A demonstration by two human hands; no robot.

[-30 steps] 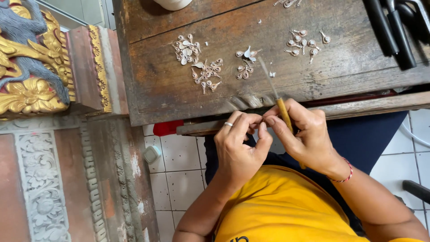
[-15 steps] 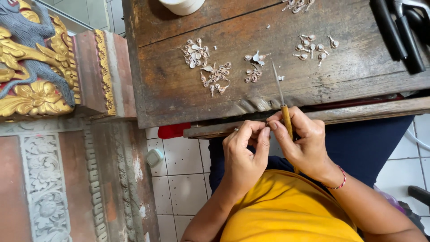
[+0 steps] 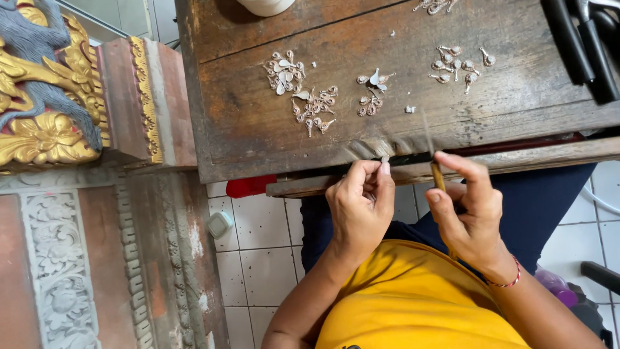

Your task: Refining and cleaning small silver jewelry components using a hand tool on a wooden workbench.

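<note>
Thin wooden-handled tool [image 3: 436,165] with a fine metal tip stands nearly upright in the right hand [image 3: 470,216], pinched between thumb and fingers just at the near edge of the wooden workbench [image 3: 245,123]. Left hand [image 3: 359,210] sits close beside it, fingertips pressed together around a tiny silver piece [image 3: 385,158] that is too small to make out. Compared with half a second earlier, the hands have drawn slightly apart and the tool tip now reaches up over the bench edge. On the bench beyond lie small clusters of silver leaf-shaped ornaments [image 3: 303,90], more of them [image 3: 455,64] farther right, and black tool handles [image 3: 581,45] at the corner. A gilded carved pillar [image 3: 45,116] stands to the left.
</note>
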